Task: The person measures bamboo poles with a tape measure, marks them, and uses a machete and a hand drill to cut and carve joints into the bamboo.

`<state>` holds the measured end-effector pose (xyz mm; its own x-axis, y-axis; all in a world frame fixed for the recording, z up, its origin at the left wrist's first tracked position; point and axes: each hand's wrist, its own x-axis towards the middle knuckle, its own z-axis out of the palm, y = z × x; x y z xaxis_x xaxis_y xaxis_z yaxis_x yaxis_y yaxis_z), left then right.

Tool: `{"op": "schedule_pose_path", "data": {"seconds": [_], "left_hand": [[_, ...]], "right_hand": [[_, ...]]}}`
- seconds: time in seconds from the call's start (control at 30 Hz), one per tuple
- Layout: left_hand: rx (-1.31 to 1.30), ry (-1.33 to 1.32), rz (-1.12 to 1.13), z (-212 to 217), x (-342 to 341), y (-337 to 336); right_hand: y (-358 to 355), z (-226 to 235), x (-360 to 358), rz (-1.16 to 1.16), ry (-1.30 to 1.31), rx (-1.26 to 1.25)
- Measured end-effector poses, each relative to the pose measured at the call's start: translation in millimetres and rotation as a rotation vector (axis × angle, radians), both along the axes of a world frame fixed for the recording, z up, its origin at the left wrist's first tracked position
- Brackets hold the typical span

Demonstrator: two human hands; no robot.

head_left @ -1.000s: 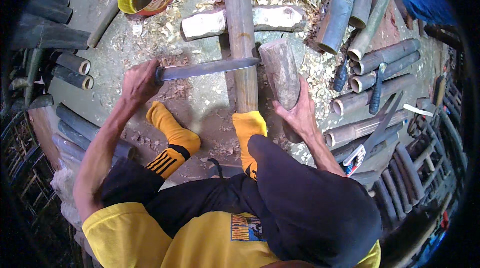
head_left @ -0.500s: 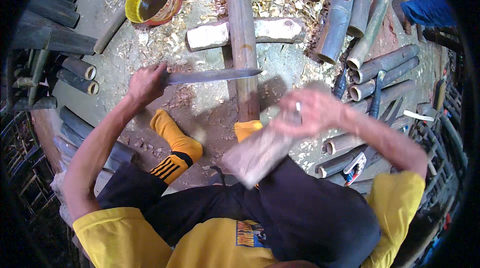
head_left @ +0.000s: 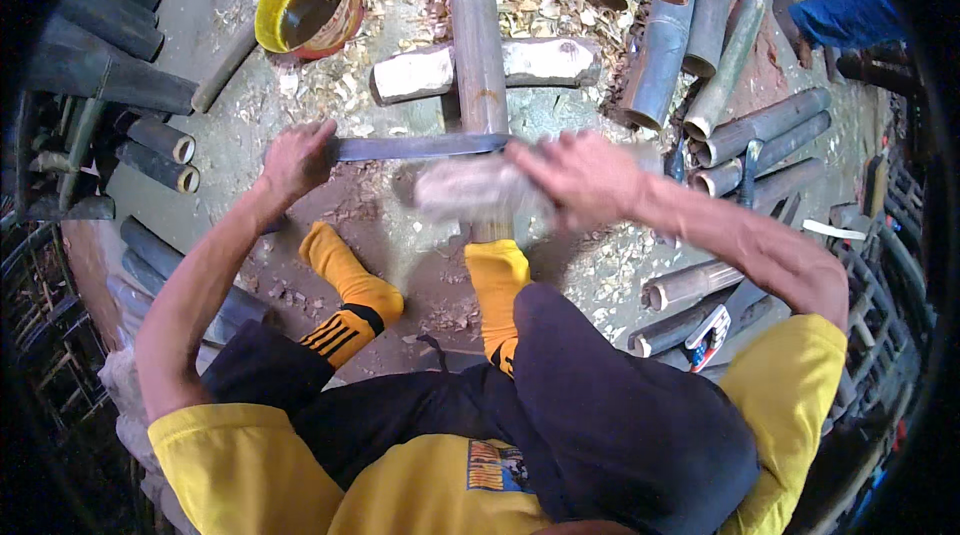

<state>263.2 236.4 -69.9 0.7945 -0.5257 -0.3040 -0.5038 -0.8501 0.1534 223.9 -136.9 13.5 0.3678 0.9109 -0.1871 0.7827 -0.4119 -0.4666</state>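
A long flat blade (head_left: 420,146) is gripped by its handle in the left hand (head_left: 296,157), fingers clenched around it, and is laid crosswise on a bamboo pole (head_left: 476,45). A pale wooden billet (head_left: 478,189), blurred with motion, is clenched in the right hand (head_left: 578,175) just over the blade's far end. The striking step of splitting appears to be in hand; the next blow would seem to call for the blade to be kept square across the pole and the billet landed on the blade's back, clear of the left fingers. The left arm is stretched out and downward, the right bent at the elbow and swung in across the body. The pole is propped on a wooden block (head_left: 540,62) and runs back between two feet in yellow socks (head_left: 350,280). Cut bamboo lengths (head_left: 700,45) and a yellow bucket (head_left: 300,5) lie around on chip-strewn ground.
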Motion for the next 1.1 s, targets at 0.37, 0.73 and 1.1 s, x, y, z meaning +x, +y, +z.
{"op": "schedule_pose_path", "data": {"seconds": [0.37, 0.73, 1.1], "left_hand": [[-0.041, -0.059, -0.016, -4.6, 9.7, 2.1], [-0.054, -0.075, -0.029, 3.7, 9.2, -8.0], [-0.015, -0.018, 0.015, -6.7, 18.3, -5.3]], "right_hand": [[6.7, 15.4, 8.4, -0.091, 0.085, -0.295], [4.9, 15.1, 4.2, -0.136, 0.130, -0.076], [6.1, 13.9, 3.8, -0.083, 0.021, 0.039]]}}
